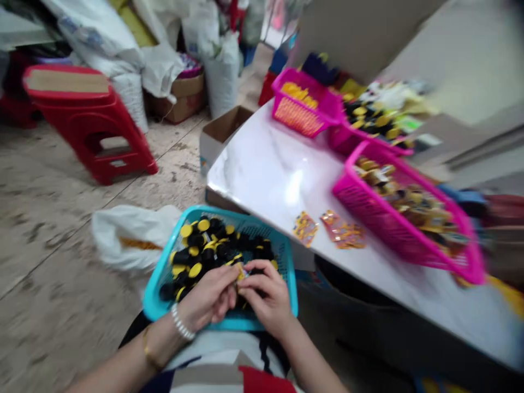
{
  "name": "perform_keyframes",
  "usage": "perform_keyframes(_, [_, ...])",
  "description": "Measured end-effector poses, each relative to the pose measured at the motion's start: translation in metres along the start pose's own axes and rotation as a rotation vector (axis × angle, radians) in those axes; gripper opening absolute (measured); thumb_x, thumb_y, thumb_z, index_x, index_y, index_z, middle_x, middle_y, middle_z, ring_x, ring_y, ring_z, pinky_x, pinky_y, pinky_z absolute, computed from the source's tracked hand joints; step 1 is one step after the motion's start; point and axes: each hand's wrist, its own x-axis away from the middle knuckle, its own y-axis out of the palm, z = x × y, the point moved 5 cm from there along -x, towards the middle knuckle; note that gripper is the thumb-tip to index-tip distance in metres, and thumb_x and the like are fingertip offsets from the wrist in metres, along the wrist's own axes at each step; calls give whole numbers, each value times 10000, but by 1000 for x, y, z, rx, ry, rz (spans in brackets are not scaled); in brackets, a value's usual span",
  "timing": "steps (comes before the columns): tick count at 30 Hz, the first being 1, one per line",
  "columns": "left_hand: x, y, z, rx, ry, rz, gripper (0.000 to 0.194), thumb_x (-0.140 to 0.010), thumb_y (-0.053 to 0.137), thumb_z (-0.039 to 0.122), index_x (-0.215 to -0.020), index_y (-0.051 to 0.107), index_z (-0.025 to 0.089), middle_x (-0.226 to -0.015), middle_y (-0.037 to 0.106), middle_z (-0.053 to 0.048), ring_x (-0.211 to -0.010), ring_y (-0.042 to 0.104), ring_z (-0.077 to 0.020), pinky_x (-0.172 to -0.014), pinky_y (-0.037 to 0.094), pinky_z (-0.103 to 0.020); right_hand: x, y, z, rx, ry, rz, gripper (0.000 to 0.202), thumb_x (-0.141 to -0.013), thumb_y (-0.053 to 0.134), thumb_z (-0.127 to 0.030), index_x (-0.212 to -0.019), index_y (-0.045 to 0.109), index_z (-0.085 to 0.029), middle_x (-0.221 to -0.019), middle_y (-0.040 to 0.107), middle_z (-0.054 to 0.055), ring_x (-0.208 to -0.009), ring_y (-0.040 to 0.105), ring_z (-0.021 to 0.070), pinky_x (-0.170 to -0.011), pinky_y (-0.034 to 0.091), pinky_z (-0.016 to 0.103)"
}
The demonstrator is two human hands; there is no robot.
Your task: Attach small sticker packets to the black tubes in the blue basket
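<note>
Both hands meet over a turquoise basket (292, 273) on my lap. Inside it lie several small black pieces with yellow round caps (195, 269). My left hand (210, 295), with a white beaded bracelet and a gold one on its wrist, pinches a small yellow printed piece (241, 273). From the other side my right hand (266, 295) grips the same piece between thumb and fingers. Blur and the fingers hide its exact kind. On the table edge to the right lie yellow-orange printed sheets (305, 228).
A white marbled table (262, 158) carries pink baskets: one with yellow pieces (301, 126), one with black-and-yellow pieces (368, 120), one with wrapped pieces (368, 213). At left stand a red stool (90, 120) and a white bag (118, 240). Sacks (223, 71) fill the back.
</note>
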Motion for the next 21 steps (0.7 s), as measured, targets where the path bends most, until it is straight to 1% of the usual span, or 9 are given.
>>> perform_keyframes(2, [0,-2,-1,14,-4,22,464,-772,605,587,-974,566,171,-504,594,16,-289,393,-57,-269,256,-137,-20,-40,-11,153,-98,125,201,-808,649,-121,-938,707,-262,-1074,587,67,-820,660,161,-717,577,293])
perform_keyframes(5, [-1,-4,1,25,13,31,514,-755,654,545,-1085,554,162,-543,596,15,-328,400,-57,-292,279,-142,-56,-135,-42,584,-278,473,270,-800,659,-117,-1000,709,-291,-1103,592,71,-998,620,218,-821,552,341])
perform_keyframes(7, [-1,-3,3,33,32,12,496,-749,678,511,-1074,564,153,-563,591,15,-347,396,-52,-301,277,-143,-78,-190,-58,805,-289,628,303,-804,669,-175,-1088,693,-279,-1154,584,89,-1059,588,258,-876,530,395])
perform_keyframes(9, [-1,-2,4,43,41,4,465,-743,691,494,-1040,580,154,-572,586,16,-361,394,-51,-307,267,-141,-90,-218,-62,917,-248,702,353,-829,645,-232,-1180,655,-262,-1191,562,107,-1055,581,267,-859,531,407])
perform_keyframes(11, [-1,-2,4,56,48,11,440,-731,702,492,-997,596,159,-575,582,18,-368,391,-50,-314,259,-143,-93,-214,-55,929,-209,684,328,-844,625,-252,-1170,665,-252,-1119,585,102,-980,601,242,-833,532,391])
perform_keyframes(14, [-3,-3,4,76,61,15,414,-711,723,479,-940,613,153,-582,576,18,-377,384,-44,-335,264,-149,-85,-166,-25,804,-126,431,210,-842,623,-243,-1025,725,-247,-923,623,61,-775,618,173,-713,537,319])
perform_keyframes(16, [-4,-5,4,79,59,11,400,-707,734,460,-923,619,143,-588,570,18,-384,382,-37,-350,258,-149,-78,-136,-3,709,-59,297,146,-839,621,-228,-922,741,-241,-848,637,41,-727,619,158,-674,527,298])
perform_keyframes(18, [-5,-7,4,65,58,3,381,-708,741,435,-915,621,139,-595,564,18,-392,380,-31,-357,244,-145,-75,-123,11,668,-5,296,116,-835,622,-216,-835,737,-229,-815,651,35,-742,625,166,-694,516,305])
perform_keyframes(21, [-7,-8,5,27,71,-9,357,-717,738,417,-906,620,139,-609,561,18,-404,379,-28,-362,228,-143,-78,-125,13,665,10,341,110,-826,631,-210,-761,720,-216,-780,660,35,-727,622,174,-698,501,316])
